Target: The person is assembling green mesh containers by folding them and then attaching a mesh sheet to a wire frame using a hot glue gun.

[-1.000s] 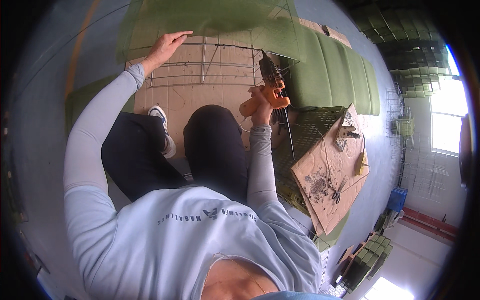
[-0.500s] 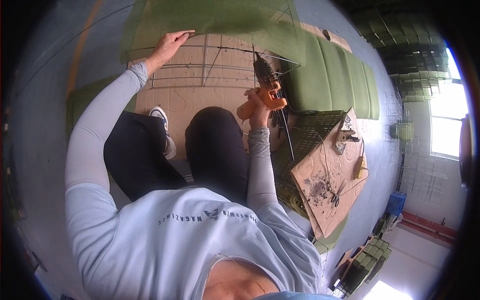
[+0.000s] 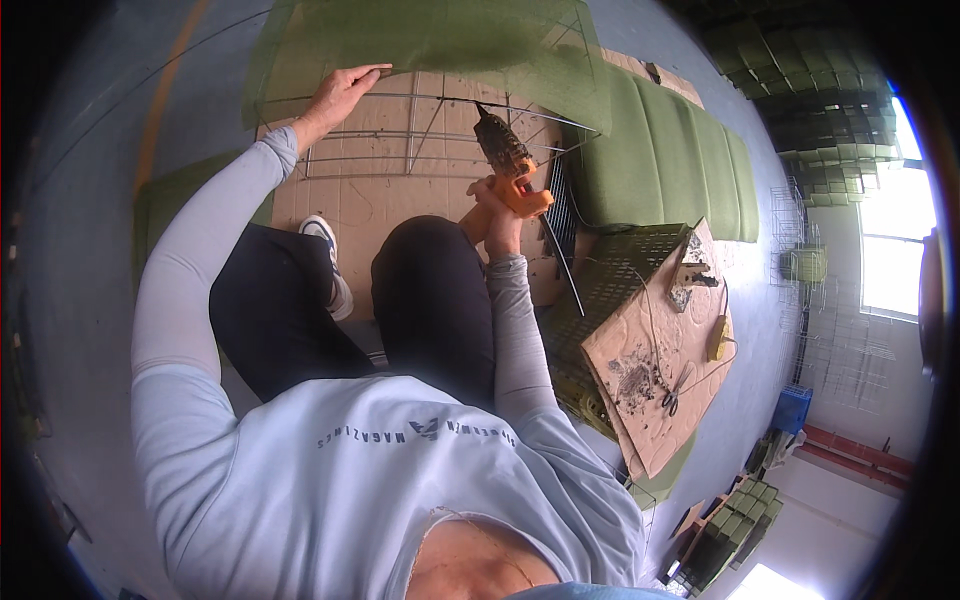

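Observation:
My right hand point(image 3: 495, 217) grips an orange hot glue gun point(image 3: 524, 190) whose front half is caked with dark residue. The gun's nozzle points away from me and meets the near edge of a sheet of green mesh fabric point(image 3: 470, 40), along a thin wire of a metal wire frame point(image 3: 411, 140). At the left, my left hand point(image 3: 338, 97) pinches that same fabric edge between thumb and fingers. The frame lies over a cardboard sheet point(image 3: 340, 190) on the floor, and the fabric covers its far part.
Right of the frame lies a padded green panel point(image 3: 665, 150). Nearer, a green perforated crate point(image 3: 635, 255) carries folded cardboard point(image 3: 650, 350), with scissors point(image 3: 678, 390), a yellow cable piece point(image 3: 718, 337) and a stained holder point(image 3: 692, 272) on top. Green stacks and wire racks stand farther right.
My right hand has moved the glue gun left along the fabric edge, and slightly toward me. The left hand keeps its place on the fabric.

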Available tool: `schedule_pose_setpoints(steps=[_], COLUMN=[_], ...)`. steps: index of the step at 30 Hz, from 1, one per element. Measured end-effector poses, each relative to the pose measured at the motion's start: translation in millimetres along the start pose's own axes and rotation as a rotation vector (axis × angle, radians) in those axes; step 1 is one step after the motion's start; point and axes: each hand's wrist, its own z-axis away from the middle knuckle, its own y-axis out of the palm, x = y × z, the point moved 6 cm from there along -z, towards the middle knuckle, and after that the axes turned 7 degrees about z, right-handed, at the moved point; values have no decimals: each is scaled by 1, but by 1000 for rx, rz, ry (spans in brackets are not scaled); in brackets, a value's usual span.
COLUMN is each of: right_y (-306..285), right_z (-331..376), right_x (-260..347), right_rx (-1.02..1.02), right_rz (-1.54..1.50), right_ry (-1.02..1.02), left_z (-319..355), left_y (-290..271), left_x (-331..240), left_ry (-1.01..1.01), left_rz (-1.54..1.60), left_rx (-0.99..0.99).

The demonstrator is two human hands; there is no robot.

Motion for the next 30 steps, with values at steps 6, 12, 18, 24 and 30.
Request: schedule_pose_setpoints(steps=[6,12,18,24,30], right_y=[-19,-38,-46,-43,-42], right_z=[-7,-10,-10,-9,-9], right_x=[-9,-8,-5,-8,-11], right_rx=[-84,-143,-198,-189,-163], right_rz=[21,-14,-92,-56,-34], right_ry=[29,18,-6,14,3], left_z=[-1,-2,-2,-3,-2], left_y=[-3,-2,-2,-2,-2], left_x=[3,5,6,7,2], left_ry=[17,39,37,19,119], left_rz=[-48,-48,-61,-67,-27], left_rx=[-11,-22,-27,-13,-57])
